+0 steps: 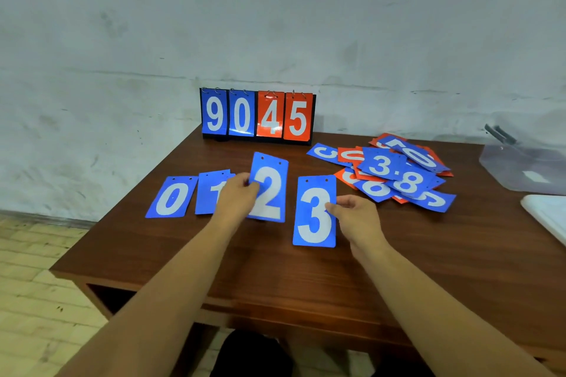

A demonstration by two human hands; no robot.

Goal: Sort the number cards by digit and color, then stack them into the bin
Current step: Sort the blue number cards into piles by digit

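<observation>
A row of blue number cards runs across the brown table (275,269). The blue 0 card (171,197) lies flat at the left, and the blue 1 card (211,191) beside it is partly hidden by my left hand (237,196). That hand pinches the left edge of the blue 2 card (269,188), which is raised and tilted. My right hand (355,217) grips the right edge of the blue 3 card (315,213). A loose pile of blue and red cards (395,171) lies at the right rear. The clear plastic bin (520,162) stands at the far right.
A flip scoreboard (257,116) showing 9 0 4 5 stands at the table's back edge against the wall. A white lid or tray (548,217) lies at the right edge. The table's left edge drops to a tiled floor.
</observation>
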